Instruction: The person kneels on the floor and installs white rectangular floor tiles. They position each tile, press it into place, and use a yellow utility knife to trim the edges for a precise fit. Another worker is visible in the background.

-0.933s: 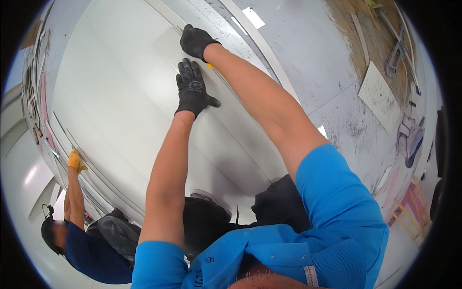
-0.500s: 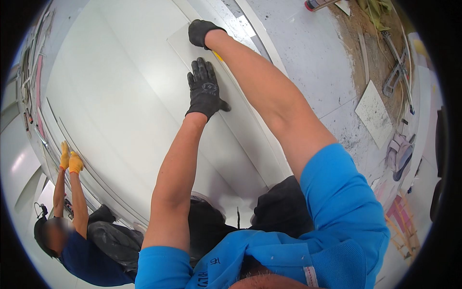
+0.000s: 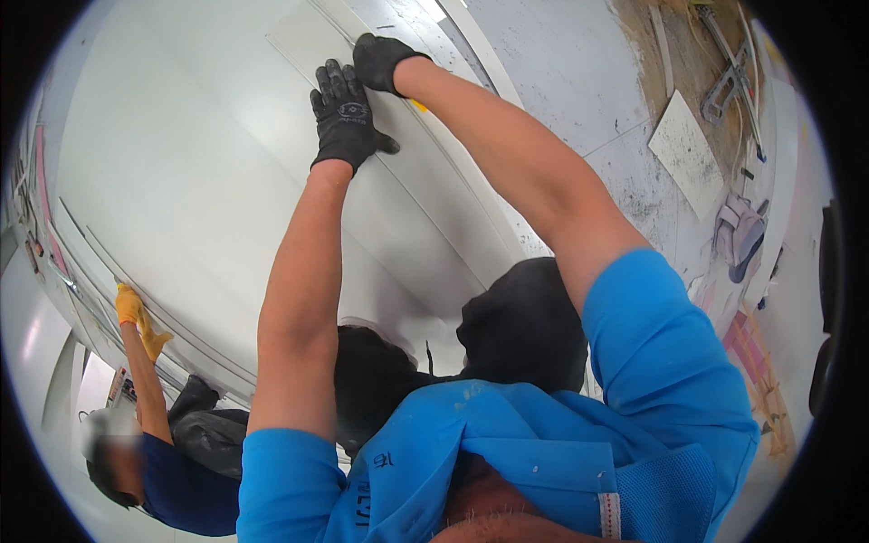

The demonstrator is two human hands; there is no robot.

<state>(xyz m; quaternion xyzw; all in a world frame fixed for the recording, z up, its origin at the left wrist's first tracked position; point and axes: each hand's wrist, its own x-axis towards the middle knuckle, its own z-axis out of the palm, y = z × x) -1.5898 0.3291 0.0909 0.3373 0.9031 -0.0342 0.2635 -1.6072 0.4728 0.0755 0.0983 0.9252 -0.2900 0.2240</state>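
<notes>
Beneath both hands lies a large smooth white panel (image 3: 208, 172) with long straight seams or edges. My left hand (image 3: 346, 119), in a black glove, rests flat on it, fingers stretched out and thumb spread to the side. Just beyond and to the right, my right hand (image 3: 384, 63), also black-gloved, is closed in a fist beside a long panel edge. A small yellow part (image 3: 418, 106) shows under that wrist. It seems to belong to a thing in the fist, whose rest is hidden by the glove and forearm.
At left, a co-worker wearing yellow gloves (image 3: 133, 312) reaches to the panel's far left edge. On the grey floor at right lie a white board piece (image 3: 688, 154), a metal tool (image 3: 729, 86) and a greyish cloth item (image 3: 740, 237). My dark-clad knees (image 3: 525, 317) are at the panel's near side.
My right hand has come nearer to me along the panel edge, closer to my left hand, which stays about in place on the panel. The view has shifted. The co-worker's gloved hands have changed position.
</notes>
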